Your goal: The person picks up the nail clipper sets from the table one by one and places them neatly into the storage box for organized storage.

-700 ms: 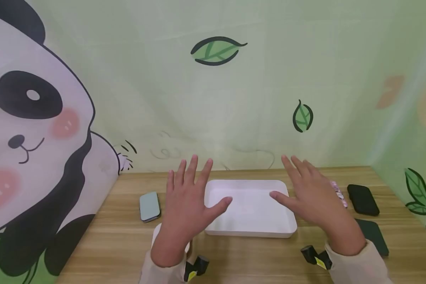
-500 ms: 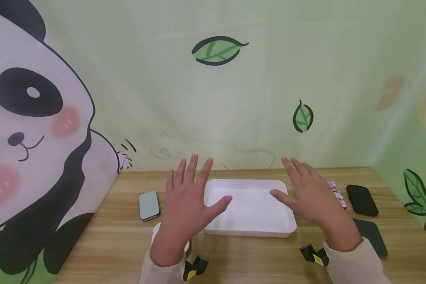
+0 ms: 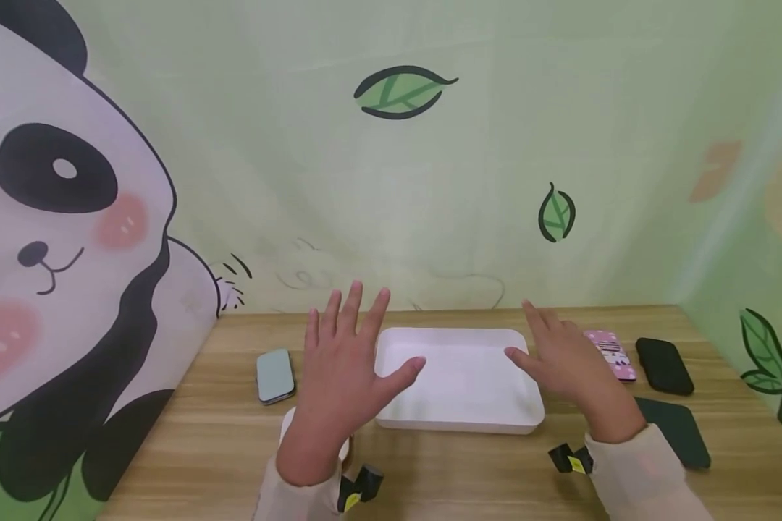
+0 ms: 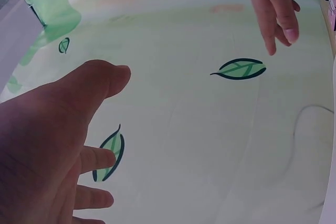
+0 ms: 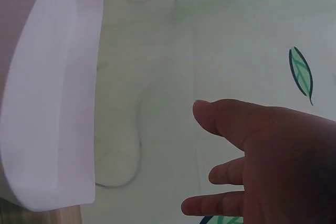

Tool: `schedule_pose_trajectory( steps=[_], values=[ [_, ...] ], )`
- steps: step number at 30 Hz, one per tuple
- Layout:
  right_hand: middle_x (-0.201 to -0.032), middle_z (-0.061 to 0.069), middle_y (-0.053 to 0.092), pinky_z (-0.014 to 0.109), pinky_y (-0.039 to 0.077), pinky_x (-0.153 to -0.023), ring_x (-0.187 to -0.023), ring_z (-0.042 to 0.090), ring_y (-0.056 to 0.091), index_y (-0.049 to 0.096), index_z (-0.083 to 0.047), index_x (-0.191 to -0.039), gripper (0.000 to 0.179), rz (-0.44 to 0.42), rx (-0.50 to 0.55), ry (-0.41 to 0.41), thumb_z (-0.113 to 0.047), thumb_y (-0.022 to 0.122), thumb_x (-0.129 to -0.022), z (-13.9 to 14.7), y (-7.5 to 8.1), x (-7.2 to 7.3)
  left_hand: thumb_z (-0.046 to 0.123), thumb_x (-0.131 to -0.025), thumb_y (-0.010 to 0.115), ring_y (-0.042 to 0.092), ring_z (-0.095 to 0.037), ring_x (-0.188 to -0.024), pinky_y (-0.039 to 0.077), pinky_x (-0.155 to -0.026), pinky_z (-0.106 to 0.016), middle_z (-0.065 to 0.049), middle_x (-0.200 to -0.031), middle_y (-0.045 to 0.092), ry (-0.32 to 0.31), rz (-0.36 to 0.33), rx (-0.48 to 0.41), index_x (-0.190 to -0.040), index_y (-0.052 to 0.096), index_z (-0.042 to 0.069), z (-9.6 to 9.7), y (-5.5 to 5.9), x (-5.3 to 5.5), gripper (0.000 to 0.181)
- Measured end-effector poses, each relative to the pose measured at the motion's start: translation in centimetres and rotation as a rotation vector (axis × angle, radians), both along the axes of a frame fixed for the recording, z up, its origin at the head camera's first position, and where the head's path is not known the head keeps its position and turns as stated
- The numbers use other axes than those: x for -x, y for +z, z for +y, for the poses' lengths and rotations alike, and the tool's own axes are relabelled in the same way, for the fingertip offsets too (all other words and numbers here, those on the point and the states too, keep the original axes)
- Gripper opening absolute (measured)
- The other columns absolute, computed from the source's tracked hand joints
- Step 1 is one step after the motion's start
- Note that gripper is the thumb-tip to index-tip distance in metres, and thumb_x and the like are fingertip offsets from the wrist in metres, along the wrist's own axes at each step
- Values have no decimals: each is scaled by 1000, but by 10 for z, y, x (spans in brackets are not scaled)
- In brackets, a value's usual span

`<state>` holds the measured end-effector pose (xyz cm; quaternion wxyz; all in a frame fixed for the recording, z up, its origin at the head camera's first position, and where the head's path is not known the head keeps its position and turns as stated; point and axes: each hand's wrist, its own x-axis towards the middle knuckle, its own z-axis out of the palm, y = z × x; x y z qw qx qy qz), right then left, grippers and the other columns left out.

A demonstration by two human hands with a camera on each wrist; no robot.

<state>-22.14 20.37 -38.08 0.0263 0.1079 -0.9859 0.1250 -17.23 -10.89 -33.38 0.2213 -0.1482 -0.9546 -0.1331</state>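
One tabletop (image 3: 469,474) carries six objects in view: one white tray (image 3: 459,380), one pale blue-green case (image 3: 276,375), one pink patterned item (image 3: 611,353), one black item (image 3: 665,366), one dark green item (image 3: 676,432) and one partly hidden white item (image 3: 287,423). There are two sleeves (image 3: 638,470) and two black wrist devices (image 3: 369,479). In the head view, the backdrop (image 3: 469,188) shows one panda (image 3: 72,188), two loose leaves (image 3: 400,92) and one leafy plant (image 3: 765,354).

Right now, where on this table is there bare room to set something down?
Bare wood borders the near edge of the white tray and the left side of the light-blue item; the tray's visible floor is bare too. It's crowded right of your right hand: pink patterned item, black item, dark green item.
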Motion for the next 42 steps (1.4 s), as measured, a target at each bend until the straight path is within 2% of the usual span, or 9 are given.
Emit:
schedule_pose_trajectory(
  steps=[12,20,22,25,29,34,38,40,42],
  values=[
    [-148,42,34,68,36,-105,-135,57,37,12,8,-156,90,-188,28,-34,-48,53,-100,3,-23,15,75,-86,52,17,-39,-152,11,-119,-64,-10,-167,20,11,-13,-12,-159,28,30,-2,1,1,90],
    [-152,36,34,63,37,-107,-133,49,47,4,11,-155,91,-308,63,-19,-47,50,-102,6,-39,18,76,-86,51,17,-39,-152,11,-119,-64,-10,-167,19,13,-17,-8,-160,27,30,-3,0,2,90],
    [-153,36,33,62,41,-104,-125,45,54,4,10,-156,91,-324,65,-23,-48,49,-102,8,-42,18,76,-86,51,17,-38,-152,11,-119,-64,-10,-167,19,11,-20,-9,-160,27,30,-3,0,2,90],
    [-152,36,33,56,48,-91,-107,37,60,2,8,-157,90,-352,59,-35,-49,47,-102,10,-48,21,76,-86,51,16,-38,-153,11,-119,-64,-9,-167,19,9,-26,-8,-160,27,30,-3,-1,2,90],
    [-154,36,30,46,46,-79,-100,34,57,2,8,-157,87,-364,55,-35,-43,47,-103,10,-56,24,76,-86,50,16,-38,-153,11,-119,-64,-9,-167,19,10,-31,-7,-160,26,30,-3,0,2,90],
    [-156,36,25,55,47,-93,-112,39,55,3,10,-156,87,-365,65,-22,-40,50,-103,9,-62,24,76,-86,51,17,-38,-152,11,-119,-64,-9,-167,19,10,-33,-13,-160,27,30,-4,0,2,90],
    [-159,36,17,64,34,-109,-131,46,46,1,11,-155,86,-389,94,-29,-37,50,-103,7,-63,23,75,-86,51,17,-38,-152,10,-119,-63,-9,-167,19,8,-34,-19,-160,26,30,-4,0,2,90],
    [-159,36,15,64,32,-110,-132,46,44,-2,10,-155,85,-410,104,-38,-34,49,-104,6,-64,23,75,-86,52,17,-38,-152,10,-119,-63,-9,-167,20,7,-35,-22,-160,26,30,-5,0,2,90],
    [-157,37,21,59,41,-106,-122,42,51,-4,11,-155,82,-424,104,-39,-28,47,-104,6,-65,24,75,-86,52,17,-38,-152,10,-119,-63,-10,-167,20,6,-37,-24,-160,26,30,-5,0,1,90]
  ],
)
